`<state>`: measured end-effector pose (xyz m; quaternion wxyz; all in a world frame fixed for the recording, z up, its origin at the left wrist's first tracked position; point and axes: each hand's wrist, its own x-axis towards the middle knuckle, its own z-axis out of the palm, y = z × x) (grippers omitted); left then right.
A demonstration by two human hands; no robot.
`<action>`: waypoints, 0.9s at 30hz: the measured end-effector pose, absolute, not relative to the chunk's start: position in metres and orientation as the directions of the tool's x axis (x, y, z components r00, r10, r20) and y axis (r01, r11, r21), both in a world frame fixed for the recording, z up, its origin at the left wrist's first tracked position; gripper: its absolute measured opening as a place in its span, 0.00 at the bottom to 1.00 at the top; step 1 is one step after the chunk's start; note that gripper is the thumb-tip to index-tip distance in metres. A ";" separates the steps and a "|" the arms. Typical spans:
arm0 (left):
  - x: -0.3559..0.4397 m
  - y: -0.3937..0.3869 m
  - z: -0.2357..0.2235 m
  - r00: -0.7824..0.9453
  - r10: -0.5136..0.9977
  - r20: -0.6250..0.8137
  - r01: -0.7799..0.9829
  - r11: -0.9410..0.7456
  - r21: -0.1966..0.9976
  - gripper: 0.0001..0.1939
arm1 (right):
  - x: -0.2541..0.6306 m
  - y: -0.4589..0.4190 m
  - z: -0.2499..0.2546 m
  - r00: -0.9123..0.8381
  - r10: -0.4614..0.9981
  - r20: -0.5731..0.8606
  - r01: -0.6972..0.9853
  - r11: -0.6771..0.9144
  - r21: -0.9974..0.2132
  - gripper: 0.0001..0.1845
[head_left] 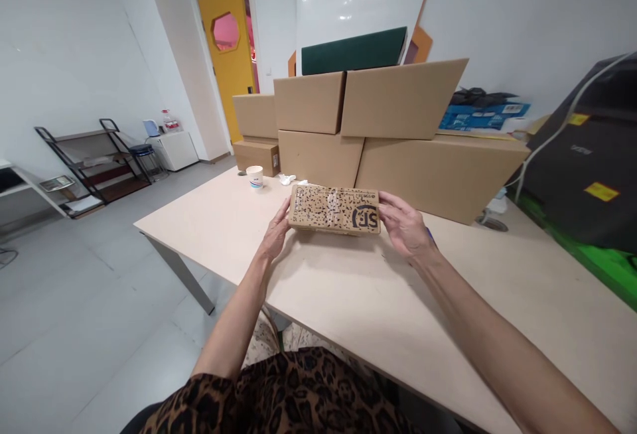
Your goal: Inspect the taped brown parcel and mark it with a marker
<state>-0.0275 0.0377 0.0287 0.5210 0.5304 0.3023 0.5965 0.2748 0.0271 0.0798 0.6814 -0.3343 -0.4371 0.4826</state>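
Note:
A small brown cardboard box (328, 210) with black speckles, clear tape along its top and a dark printed logo is held between my two hands over the table (318, 281). My left hand (277, 229) presses against its left end, the fingers partly hidden behind it. At the right end, my right hand (404, 223) grips with fingers along the side. A shadow lies on the tabletop below the box; whether its underside touches the table I cannot tell.
Several large cardboard boxes (318, 155) are stacked behind, with a dark green box (353, 52) on top. A paper cup (255, 177) and crumpled white tissue (287, 180) sit at the back left. A large black object (587, 155) stands at the right.

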 end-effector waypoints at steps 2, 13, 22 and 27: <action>-0.026 0.037 0.030 0.107 0.955 0.278 -0.267 -0.242 0.933 0.40 | 0.275 0.026 0.081 0.154 0.950 0.273 -0.376 0.312 -0.873 0.21; -0.019 0.036 0.029 -0.048 0.997 0.054 -0.099 -0.058 0.993 0.38 | 0.267 0.022 0.087 0.214 0.946 0.242 -0.472 0.318 -0.822 0.21; -0.020 0.041 0.017 0.067 0.995 -0.079 -0.135 0.088 0.987 0.34 | 0.256 0.030 0.069 0.112 0.989 0.096 -0.494 0.140 -0.858 0.22; -0.019 0.043 0.014 0.121 0.986 -0.115 -0.236 0.141 0.961 0.33 | 0.266 0.024 0.082 0.089 0.990 0.110 -0.462 0.138 -0.876 0.27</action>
